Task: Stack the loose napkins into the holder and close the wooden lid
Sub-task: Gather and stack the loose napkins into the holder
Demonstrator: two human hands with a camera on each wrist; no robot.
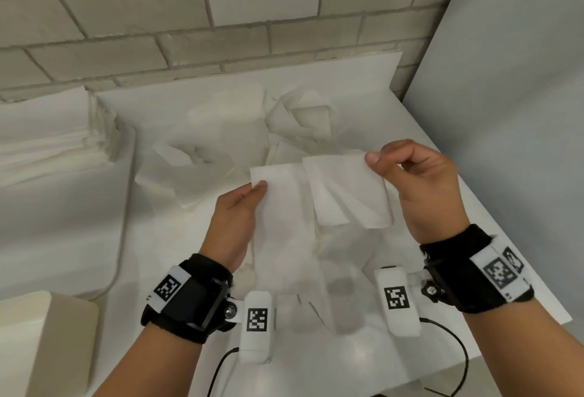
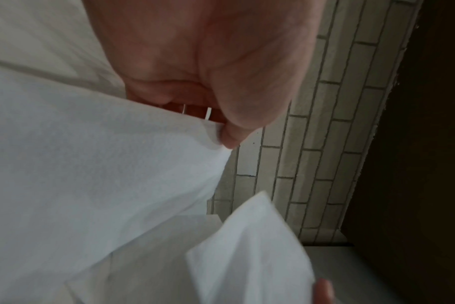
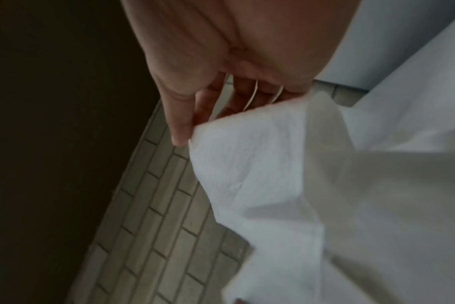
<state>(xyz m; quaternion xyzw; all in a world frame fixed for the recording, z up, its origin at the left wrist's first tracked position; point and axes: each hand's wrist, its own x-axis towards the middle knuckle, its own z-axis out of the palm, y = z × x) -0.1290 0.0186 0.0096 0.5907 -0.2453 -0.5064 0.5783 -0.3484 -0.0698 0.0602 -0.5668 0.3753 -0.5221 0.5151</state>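
Observation:
A white napkin hangs spread between both hands above the white table. My left hand pinches its upper left corner with thumb over fingers. My right hand pinches the upper right corner, slightly higher. The left wrist view shows the thumb pressed on the napkin edge. In the right wrist view, thumb and fingers pinch the napkin corner. Several loose crumpled napkins lie on the table behind. A tidy napkin stack sits at the left.
A brick wall runs along the table's far edge and a grey panel stands on the right. A cream rounded block sits at the lower left. Black cables trail off the near edge.

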